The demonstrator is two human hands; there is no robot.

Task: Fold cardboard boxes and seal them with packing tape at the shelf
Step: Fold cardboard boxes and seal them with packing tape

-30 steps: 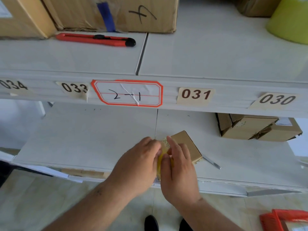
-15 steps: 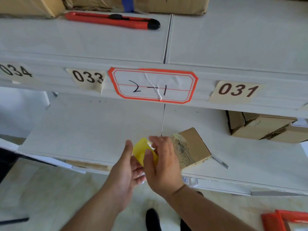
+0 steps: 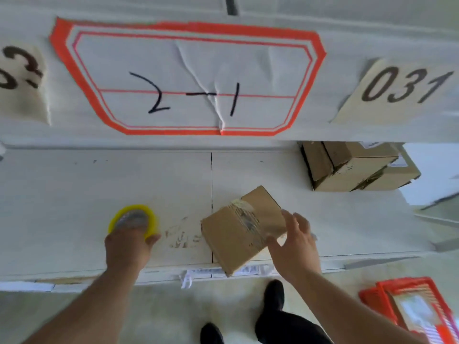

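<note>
Two hands: left hand [image 3: 126, 244] grips tape roll [image 3: 134, 219]; right hand [image 3: 295, 247] touches box [image 3: 238, 227]

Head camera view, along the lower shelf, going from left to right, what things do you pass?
Yellow tape roll under the left hand → small taped cardboard box at the shelf's front edge → right hand at the box's right side → stacked cardboard boxes further back on the right.

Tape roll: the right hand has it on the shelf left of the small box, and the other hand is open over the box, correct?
Wrong hand. The head view shows the left hand holding the yellow tape roll on the shelf, left of the small box. The right hand, fingers spread, is the open one at the box.
</note>
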